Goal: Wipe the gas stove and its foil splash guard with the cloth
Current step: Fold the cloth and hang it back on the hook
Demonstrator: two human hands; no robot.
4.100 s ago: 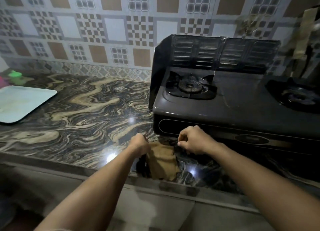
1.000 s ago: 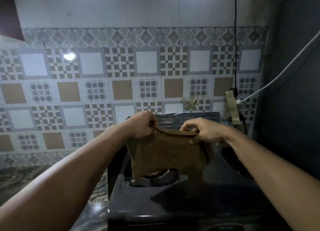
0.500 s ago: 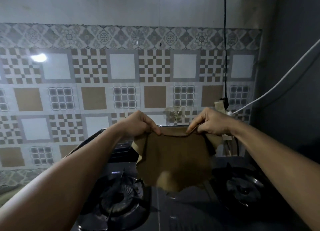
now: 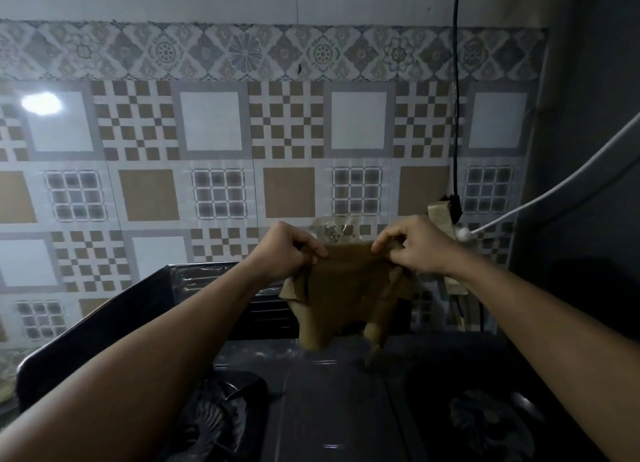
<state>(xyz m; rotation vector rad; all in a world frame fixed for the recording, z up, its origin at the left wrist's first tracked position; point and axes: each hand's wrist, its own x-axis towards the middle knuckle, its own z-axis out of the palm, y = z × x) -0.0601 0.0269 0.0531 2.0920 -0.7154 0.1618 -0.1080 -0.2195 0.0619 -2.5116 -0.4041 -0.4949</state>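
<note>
— Patterned wall tiles (image 4: pixel 214 122) fill the background?
— Yes, with the dark gas stove (image 4: pixel 332 409) below and its foil splash guard (image 4: pixel 214 281) standing along the back.
— And the cloth (image 4: pixel 341 298)?
— Brown, hanging above the stove, its top edge pinched by the left hand (image 4: pixel 282 252) and right hand (image 4: pixel 417 245).

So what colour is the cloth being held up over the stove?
Plain tan-brown cloth, no pattern, clearest in the head view.
</note>
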